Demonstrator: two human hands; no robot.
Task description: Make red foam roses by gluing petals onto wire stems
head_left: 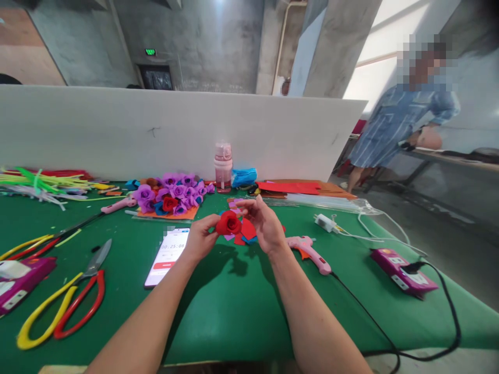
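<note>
A red flower (228, 223) with rolled petals, like a paper or foam rose, is pinched in the fingers of my left hand (200, 238) above the table. Just right of it, my right hand (266, 224) is raised with its fingers parted and curved toward the petals; I see nothing in it. Below and behind the flower lie loose red pieces (248, 229), with some blue and purple ones among them. A pink hot glue gun (312, 252) lies right of my right wrist. Beside my left forearm is a phone (163, 262) showing a timer.
Finished purple flowers (181, 193) are heaped at the back left, near pipe cleaners (39, 182). Large scissors (83, 280) lie front left. A pink bottle (223, 169) stands by the white partition (187, 130). A power strip (403, 272) trails cords at right; a person (405, 114) stands beyond.
</note>
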